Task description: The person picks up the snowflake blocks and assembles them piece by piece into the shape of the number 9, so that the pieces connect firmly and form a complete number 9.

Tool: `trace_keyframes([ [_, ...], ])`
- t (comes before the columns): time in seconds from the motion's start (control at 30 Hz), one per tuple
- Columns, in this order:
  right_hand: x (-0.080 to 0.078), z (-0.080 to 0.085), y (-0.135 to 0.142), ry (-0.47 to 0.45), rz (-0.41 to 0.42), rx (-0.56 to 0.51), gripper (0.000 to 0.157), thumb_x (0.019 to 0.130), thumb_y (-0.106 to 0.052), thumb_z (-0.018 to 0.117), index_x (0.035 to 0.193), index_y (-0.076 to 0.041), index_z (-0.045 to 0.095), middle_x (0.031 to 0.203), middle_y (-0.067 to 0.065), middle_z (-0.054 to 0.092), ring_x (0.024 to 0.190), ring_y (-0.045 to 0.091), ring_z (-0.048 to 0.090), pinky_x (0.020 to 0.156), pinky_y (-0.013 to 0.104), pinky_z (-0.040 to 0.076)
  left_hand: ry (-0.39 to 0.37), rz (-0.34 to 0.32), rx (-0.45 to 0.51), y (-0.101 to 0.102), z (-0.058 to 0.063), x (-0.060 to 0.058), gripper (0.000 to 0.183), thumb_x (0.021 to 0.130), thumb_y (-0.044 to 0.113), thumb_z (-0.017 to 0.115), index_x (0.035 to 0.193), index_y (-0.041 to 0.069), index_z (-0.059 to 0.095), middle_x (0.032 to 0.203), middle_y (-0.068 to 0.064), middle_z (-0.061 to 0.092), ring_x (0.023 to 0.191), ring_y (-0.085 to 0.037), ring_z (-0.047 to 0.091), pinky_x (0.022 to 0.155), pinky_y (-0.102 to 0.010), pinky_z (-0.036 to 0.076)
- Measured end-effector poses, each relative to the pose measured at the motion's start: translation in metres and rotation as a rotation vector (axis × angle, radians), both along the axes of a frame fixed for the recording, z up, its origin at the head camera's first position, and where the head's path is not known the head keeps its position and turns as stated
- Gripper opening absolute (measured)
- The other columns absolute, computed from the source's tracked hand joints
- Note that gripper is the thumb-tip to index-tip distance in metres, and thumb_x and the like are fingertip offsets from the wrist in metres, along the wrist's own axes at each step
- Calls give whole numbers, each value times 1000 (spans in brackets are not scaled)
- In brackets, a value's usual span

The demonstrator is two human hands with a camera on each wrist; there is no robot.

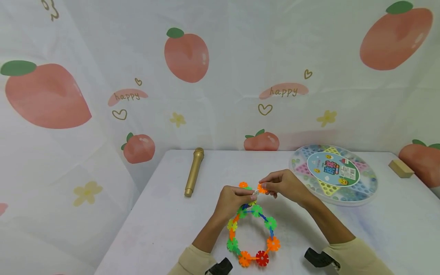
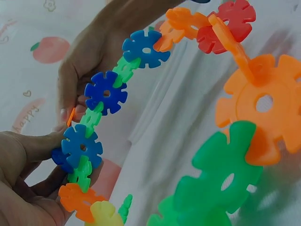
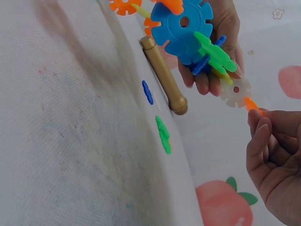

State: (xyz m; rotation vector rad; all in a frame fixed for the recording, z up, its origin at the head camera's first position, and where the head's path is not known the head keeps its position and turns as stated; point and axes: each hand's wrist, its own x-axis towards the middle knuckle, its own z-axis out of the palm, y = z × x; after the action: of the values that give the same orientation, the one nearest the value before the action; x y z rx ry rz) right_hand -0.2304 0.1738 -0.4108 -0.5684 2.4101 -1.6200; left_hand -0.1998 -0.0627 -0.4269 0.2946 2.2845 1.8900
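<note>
My left hand [image 1: 228, 202] grips a ring of linked plastic snowflake discs [image 1: 271, 223], which hangs below it in green, orange, red, yellow and blue. A whitish snowflake disc [image 3: 242, 87] sticks out at the left fingertips. Thumb and fingers of my right hand [image 1: 287, 186] pinch an orange snowflake disc [image 3: 251, 104]. In the right wrist view the orange disc's edge meets the whitish disc's rim. Blue and green discs [image 2: 106, 92] of the ring run past both hands in the left wrist view.
A gold microphone-shaped stick [image 1: 194, 172] lies at the back left of the white table [image 1: 165, 229]. A round, clear-lidded board game case [image 1: 333, 193] lies at the back right, near a wooden block [image 1: 401, 168]. Loose blue [image 3: 147, 92] and green [image 3: 162, 134] discs lie near the stick.
</note>
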Motion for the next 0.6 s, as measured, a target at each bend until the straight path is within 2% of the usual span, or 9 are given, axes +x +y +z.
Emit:
trace_keyframes([
  [0.27,2,0,-4,25,-5,-11,21,100,-20,74,110,-2,81,82,12,75,67,22,67,66,37,62,38,28,-4,3,0,2,14,92,17,84,100,5,86,101,-8,82,87,-14,77,84,-36,64],
  [0.6,-1,-2,1,39,45,-22,22,101,-15,72,109,3,80,81,13,73,65,19,64,65,41,61,72,1,-31,6,0,3,14,93,15,83,103,5,85,101,-6,82,88,-12,77,78,-25,62],
])
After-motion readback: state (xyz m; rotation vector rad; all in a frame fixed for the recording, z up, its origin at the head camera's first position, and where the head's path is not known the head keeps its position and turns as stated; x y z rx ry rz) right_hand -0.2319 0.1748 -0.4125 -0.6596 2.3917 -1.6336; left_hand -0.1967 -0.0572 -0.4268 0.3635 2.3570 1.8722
